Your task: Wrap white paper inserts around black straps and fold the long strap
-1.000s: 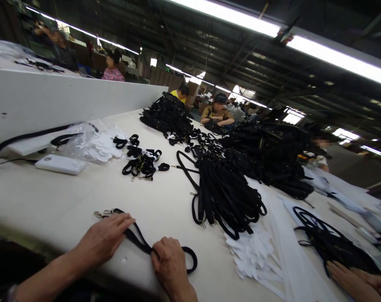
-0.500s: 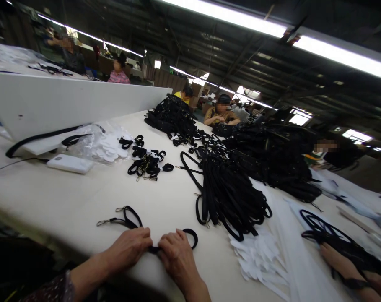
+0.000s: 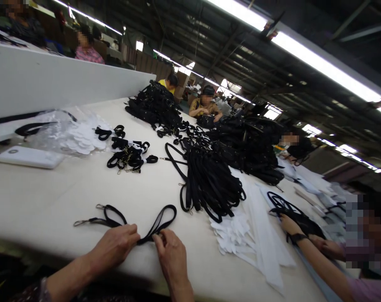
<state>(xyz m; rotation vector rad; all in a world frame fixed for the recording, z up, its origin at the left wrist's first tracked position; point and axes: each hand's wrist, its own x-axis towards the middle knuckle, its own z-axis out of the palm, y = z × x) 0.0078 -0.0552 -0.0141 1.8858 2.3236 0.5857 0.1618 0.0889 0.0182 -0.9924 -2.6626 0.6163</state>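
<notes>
- Your table [image 3: 83,188] is pale, flat and looks smooth.
- The pile of long straps [image 3: 213,180], farther back, looks soft and floppy.
- Your black strap [image 3: 145,240] is near the table's front edge, with a round loop at its right end. It looks light, bendy and hard to break. Its flat middle seems best to hold.
- Your left hand [image 3: 116,243] is closed around its middle; your right hand [image 3: 173,256] pinches it beside the loop.
- The clips [image 3: 80,223] at its left end look like hard, shiny metal.
</notes>
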